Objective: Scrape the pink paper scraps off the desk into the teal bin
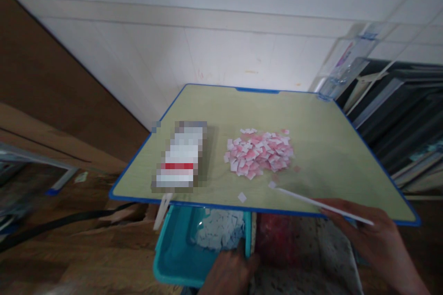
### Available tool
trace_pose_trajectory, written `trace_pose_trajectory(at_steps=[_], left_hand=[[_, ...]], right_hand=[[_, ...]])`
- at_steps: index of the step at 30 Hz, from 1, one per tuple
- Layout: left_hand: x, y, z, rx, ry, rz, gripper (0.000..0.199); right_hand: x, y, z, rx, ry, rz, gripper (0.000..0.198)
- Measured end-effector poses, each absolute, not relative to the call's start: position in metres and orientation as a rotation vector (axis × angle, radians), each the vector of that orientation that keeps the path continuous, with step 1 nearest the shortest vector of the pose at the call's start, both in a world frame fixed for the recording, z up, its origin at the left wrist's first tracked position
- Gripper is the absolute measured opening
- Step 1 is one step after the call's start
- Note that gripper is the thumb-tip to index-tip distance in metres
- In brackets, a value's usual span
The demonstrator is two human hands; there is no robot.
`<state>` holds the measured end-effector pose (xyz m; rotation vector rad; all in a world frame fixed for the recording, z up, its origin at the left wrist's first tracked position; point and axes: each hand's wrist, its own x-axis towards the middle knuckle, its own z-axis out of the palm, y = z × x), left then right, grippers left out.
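In my right hand (374, 235) is a thin white stick (311, 201), pinched by the fingers. Its far end points left and reaches a small pale square (272, 185) near the table's front edge. Another loose square (242, 197) lies to the left of it. Beyond them a pile of small pink and white squares (259, 154) covers the middle of the folding table (321, 147). Below the table's edge, my left hand (230, 269) grips the right rim of a teal basin (180, 265), its fingers partly hidden. Many small whitish squares (219, 230) fill the basin's far right part.
A blurred-out oblong object with a red band (182, 154) rests on the table's left side, above a pale clip (162, 212) on the edge. At the back right corner stands a clear plastic bottle (342, 71). Dark flat boards (408, 101) are stacked beyond the table's right side.
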<state>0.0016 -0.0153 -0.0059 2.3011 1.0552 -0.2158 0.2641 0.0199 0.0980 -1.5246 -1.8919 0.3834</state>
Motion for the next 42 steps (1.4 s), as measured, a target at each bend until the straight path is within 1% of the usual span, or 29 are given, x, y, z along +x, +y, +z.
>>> trace_pose_trajectory(at_steps=[4,8,10,13,16,19,22,25,29,31,37,42], left_hand=[[0.002,-0.015,-0.005,2.304,1.042,-0.21,0.036],[0.003,-0.014,-0.001,2.296,1.06,-0.228,0.034],[0.004,-0.014,0.001,2.304,1.064,-0.221,0.032],[0.003,-0.014,0.001,2.306,1.053,-0.243,0.033],[0.002,-0.016,-0.003,2.313,1.051,-0.225,0.034],[0.002,-0.019,-0.011,2.336,1.067,-0.173,0.034],[0.002,-0.019,-0.016,2.337,1.06,-0.189,0.032],[0.003,-0.017,-0.014,2.342,1.048,-0.214,0.028],[0.004,-0.015,-0.006,2.324,1.021,-0.267,0.021],[0.004,-0.015,-0.005,2.337,1.014,-0.235,0.019],[0.003,-0.018,-0.012,2.386,1.022,-0.154,0.022],[0.003,-0.018,-0.011,2.369,1.021,-0.161,0.022]], right_hand=[[0.273,0.016,0.1,-1.56,-1.86,0.399,0.016],[0.278,0.011,0.1,-1.452,-1.903,0.609,0.017],[0.276,0.01,0.099,-1.444,-1.894,0.591,0.017],[0.261,0.013,0.097,-1.459,-1.904,0.534,0.016],[0.234,0.019,0.096,-1.377,-1.939,0.669,0.021],[0.21,0.025,0.096,-1.315,-1.944,0.729,0.023],[0.203,0.028,0.094,-1.297,-1.926,0.721,0.024],[0.207,0.028,0.089,-1.411,-1.833,0.66,0.024],[0.205,0.027,0.083,-1.464,-1.85,0.693,0.022],[0.199,0.028,0.082,-1.456,-1.86,0.698,0.023],[0.188,0.031,0.089,-1.315,-2.021,0.816,0.025],[0.187,0.034,0.092,-1.391,-1.909,0.73,0.022]])
